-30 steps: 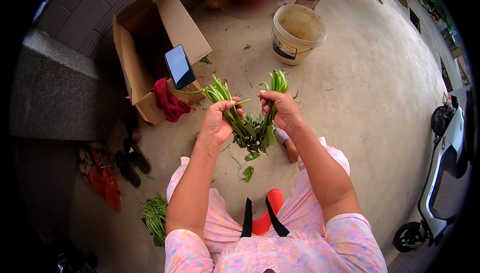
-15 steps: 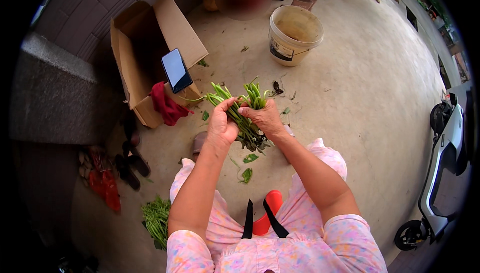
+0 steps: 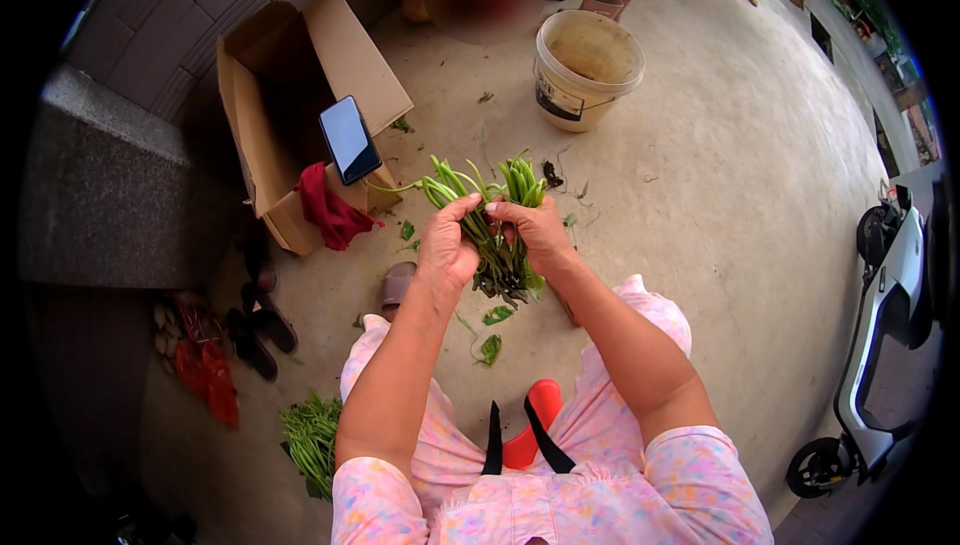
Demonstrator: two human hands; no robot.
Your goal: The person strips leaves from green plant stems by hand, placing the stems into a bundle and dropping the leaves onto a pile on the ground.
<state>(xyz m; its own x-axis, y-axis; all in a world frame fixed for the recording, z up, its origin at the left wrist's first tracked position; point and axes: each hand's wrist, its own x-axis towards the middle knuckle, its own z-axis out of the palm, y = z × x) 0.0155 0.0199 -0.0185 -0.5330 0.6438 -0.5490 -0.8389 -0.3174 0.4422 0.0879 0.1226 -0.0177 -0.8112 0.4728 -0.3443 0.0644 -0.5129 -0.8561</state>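
My hands (image 3: 495, 240) now sit closer together than a second ago, gathering the spread greens (image 3: 490, 215) into one bunch.

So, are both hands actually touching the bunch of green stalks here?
Touching. The head view shows the left hand and right hand both closed around the bunch of green stalks, fingers wrapped over the stems.

A bare concrete floor (image 3: 720, 175) carries everything here. Toward its far edge stands a cream plastic bucket (image 3: 585, 70). At the far left, against the wall, an open cardboard box (image 3: 290, 115) lies on its side, a red cloth (image 3: 330, 213) spilling from its mouth onto the floor. Loose green leaf scraps (image 3: 492, 330) lie scattered around the middle. Dark sandals (image 3: 258, 320) sit along the left edge, and a heap of green stalks (image 3: 312, 437) lies near the left corner. A scooter (image 3: 880, 335) stands at the right edge.
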